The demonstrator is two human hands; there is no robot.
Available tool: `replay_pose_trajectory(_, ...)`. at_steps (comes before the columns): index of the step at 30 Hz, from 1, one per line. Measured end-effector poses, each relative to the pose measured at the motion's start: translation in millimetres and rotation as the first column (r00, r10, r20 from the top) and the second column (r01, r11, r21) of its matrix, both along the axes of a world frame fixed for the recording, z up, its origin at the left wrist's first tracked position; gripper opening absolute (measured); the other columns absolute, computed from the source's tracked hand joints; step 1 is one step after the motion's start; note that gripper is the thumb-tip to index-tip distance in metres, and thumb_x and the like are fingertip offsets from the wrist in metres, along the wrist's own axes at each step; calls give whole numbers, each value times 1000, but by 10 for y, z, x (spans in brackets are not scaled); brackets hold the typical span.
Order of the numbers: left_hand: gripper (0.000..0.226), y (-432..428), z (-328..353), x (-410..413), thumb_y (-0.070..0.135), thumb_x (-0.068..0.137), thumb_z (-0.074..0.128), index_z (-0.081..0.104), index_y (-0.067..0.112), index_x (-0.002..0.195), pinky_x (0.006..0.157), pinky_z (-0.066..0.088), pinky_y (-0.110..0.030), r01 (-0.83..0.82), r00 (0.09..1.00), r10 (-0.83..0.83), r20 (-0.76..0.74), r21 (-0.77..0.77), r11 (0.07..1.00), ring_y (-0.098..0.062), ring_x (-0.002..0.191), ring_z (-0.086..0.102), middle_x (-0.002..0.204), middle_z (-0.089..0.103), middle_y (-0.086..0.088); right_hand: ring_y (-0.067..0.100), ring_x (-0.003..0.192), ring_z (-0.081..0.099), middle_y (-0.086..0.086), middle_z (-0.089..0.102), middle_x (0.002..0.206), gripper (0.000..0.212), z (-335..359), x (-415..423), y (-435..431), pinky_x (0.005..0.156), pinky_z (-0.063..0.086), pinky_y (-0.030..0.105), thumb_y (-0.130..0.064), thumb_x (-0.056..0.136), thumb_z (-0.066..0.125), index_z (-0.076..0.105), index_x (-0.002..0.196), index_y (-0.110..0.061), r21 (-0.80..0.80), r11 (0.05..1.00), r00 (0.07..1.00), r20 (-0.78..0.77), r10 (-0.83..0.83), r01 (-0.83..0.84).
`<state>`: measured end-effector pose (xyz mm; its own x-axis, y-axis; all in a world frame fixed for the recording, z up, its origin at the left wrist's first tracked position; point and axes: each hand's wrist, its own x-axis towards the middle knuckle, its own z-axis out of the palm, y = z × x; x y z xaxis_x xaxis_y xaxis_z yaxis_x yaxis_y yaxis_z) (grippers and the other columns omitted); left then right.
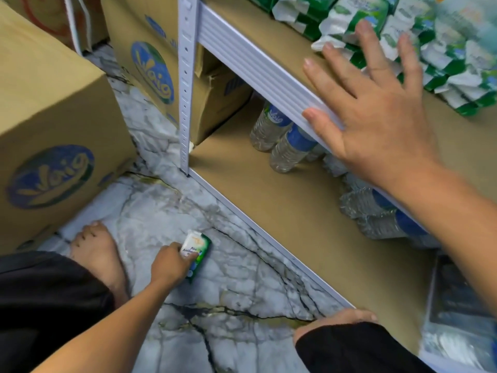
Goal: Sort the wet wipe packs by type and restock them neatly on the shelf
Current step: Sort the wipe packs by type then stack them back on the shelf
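Retrieval step: left hand (169, 265) grips small green-and-white wet wipe pack (196, 251) on marble floor (236, 286). Right hand (376, 114) spread wide over brown shelf board (269, 36) near stacked green-and-white packs (443, 49). Next, likely: lift, add to matching stack.

Green-white pack (201, 244); seemingly marble-veined grey floor (228, 281)

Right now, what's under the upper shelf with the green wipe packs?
Clear plastic water bottles with blue labels stand on the lower brown shelf board, with more plastic-wrapped bottles beside them. The white metal shelf rail and the right hand cover whatever sits farther back.
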<state>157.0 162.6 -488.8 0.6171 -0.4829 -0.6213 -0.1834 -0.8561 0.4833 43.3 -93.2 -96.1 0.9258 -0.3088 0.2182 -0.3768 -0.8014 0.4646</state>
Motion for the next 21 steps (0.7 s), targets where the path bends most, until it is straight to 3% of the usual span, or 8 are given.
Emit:
replay_pose_trajectory(6,40,-6,33,-15,48,75,82,61,18,90,67,53,-38,-99,994,96,-50,-60,993,-26,82,64,95,67,-9,32,153,6,5,28,162,59,-2,-9,12,120,2,60,-54,107,22,22,157,-25,8,1000,1000,5,-2,2)
replay_pose_trajectory(10,38,-4,174,-111,36,78,84,55,16,91,62,51,-35,-192,973,177,-146,-99,976,-24,78,64,90,67,-7,31,153,5,5,29,162,60,17,9,8,120,2,61,-55,106,21,22,158,-26,27,1000,1000,3,-7,7)
replay_pose_trajectory(17,37,-115,876,-163,40,74,85,64,16,92,70,59,-39,-278,949,231,-212,-227,933,-20,80,68,89,71,-3,33,152,13,7,33,160,59,33,-7,16,120,6,60,-57,104,21,34,154,-27,14,1000,1000,23,8,-8)
replay_pose_trajectory(21,32,-225,1681,-25,45,72,86,72,19,84,67,58,-32,-240,965,179,-191,-369,898,-14,75,71,78,75,4,29,152,17,1,38,157,51,43,-139,94,120,6,51,-53,103,31,52,143,-30,233,972,960,273,-54,-12)
